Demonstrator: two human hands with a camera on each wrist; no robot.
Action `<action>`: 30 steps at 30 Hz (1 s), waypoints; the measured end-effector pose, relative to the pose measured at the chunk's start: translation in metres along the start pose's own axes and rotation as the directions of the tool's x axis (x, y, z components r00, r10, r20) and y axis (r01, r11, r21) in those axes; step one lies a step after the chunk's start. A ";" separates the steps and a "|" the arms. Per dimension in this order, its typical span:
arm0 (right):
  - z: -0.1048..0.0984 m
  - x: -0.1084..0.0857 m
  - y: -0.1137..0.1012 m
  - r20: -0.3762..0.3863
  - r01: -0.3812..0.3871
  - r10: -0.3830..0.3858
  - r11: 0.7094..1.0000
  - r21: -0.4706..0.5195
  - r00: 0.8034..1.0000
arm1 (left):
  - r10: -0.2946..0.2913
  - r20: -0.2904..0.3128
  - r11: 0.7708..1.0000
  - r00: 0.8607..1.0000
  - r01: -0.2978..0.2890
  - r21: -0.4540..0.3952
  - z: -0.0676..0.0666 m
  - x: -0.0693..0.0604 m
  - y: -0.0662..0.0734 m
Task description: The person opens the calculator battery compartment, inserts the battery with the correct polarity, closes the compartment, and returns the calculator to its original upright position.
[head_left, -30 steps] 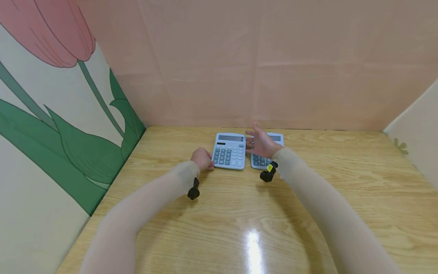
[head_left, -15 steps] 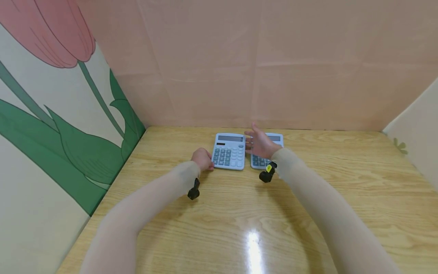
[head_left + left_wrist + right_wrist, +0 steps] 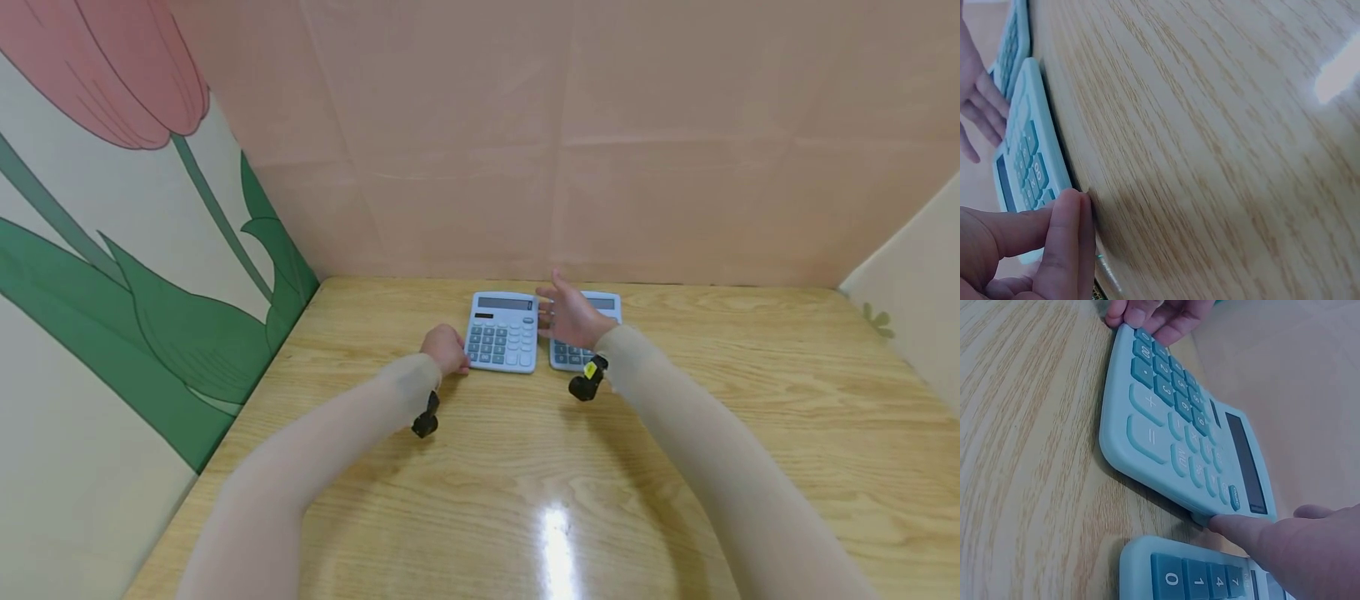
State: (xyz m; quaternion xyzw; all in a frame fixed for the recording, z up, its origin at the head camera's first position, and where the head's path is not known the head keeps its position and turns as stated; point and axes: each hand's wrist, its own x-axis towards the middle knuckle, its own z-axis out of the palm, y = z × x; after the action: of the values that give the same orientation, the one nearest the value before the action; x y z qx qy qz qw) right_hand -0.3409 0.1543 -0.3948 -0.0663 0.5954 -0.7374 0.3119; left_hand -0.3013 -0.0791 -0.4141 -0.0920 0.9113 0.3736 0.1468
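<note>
A pale-blue rectangular plastic calculator (image 3: 501, 332) lies face up on the wood-grain table (image 3: 450, 517). Left hand (image 3: 446, 349): grip pinching its near left corner. Right hand (image 3: 572, 315): grip released, fingers extended, touching its right edge; matching second calculator (image 3: 570, 356) just beside, partly hidden.

The tabletop (image 3: 420, 517) is light yellow-brown with a wavy wood grain, glossy enough to throw back a white streak of glare (image 3: 557, 554) towards the near side; close to its far edge lie a pale blue left calculator (image 3: 501, 332) and a matching right calculator (image 3: 604, 303), both keys upward, side by side, with a narrow gap between them; soft shadows fall on the wood.
</note>
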 end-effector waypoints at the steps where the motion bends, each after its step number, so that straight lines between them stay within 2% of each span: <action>1: 0.000 0.000 0.000 0.005 0.000 0.000 1.000 -0.002 1.000 | 0.003 -0.003 1.000 1.000 -0.003 0.009 0.000 -0.001 0.000; 7: 0.000 -0.004 -0.001 0.027 0.006 -0.006 1.000 -0.009 1.000 | 0.011 0.003 1.000 1.000 -0.012 0.024 -0.001 -0.004 0.001; 11: -0.001 -0.009 -0.004 0.057 0.012 -0.009 0.999 -0.048 0.998 | 0.041 0.006 0.998 0.999 -0.041 0.054 -0.005 -0.006 0.000; 15: -0.007 -0.018 -0.013 0.099 0.053 -0.043 0.993 -0.105 0.994 | 0.065 0.025 0.996 0.998 -0.066 0.054 -0.013 -0.009 0.003; 18: -0.014 -0.028 -0.023 0.138 0.102 -0.079 0.981 -0.167 0.987 | 0.069 0.048 0.998 0.996 -0.069 0.013 -0.020 -0.010 0.009; 20: -0.018 -0.035 -0.030 0.178 0.136 -0.095 0.963 -0.235 0.979 | 0.074 0.065 0.997 0.995 -0.073 -0.022 -0.024 -0.010 0.011; 25: -0.021 -0.056 -0.046 0.274 0.235 -0.132 0.891 -0.387 0.953 | 0.131 0.127 0.982 0.983 -0.111 -0.152 -0.033 -0.013 0.019; 27: -0.019 -0.065 -0.053 0.292 0.271 -0.154 0.867 -0.418 0.944 | 0.163 0.156 0.966 0.974 -0.126 -0.226 -0.036 -0.017 0.024; 30: -0.014 -0.079 -0.060 0.250 0.289 -0.186 0.826 -0.483 0.950 | 0.207 0.191 0.929 0.960 -0.132 -0.345 -0.040 -0.022 0.035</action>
State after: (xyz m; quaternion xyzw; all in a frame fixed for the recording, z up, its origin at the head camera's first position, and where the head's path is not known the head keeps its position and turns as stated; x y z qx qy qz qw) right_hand -0.3074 0.2147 -0.3219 -0.2919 0.7244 -0.5747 0.2442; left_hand -0.2982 -0.0819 -0.3570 0.0071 0.8185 0.5394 0.1979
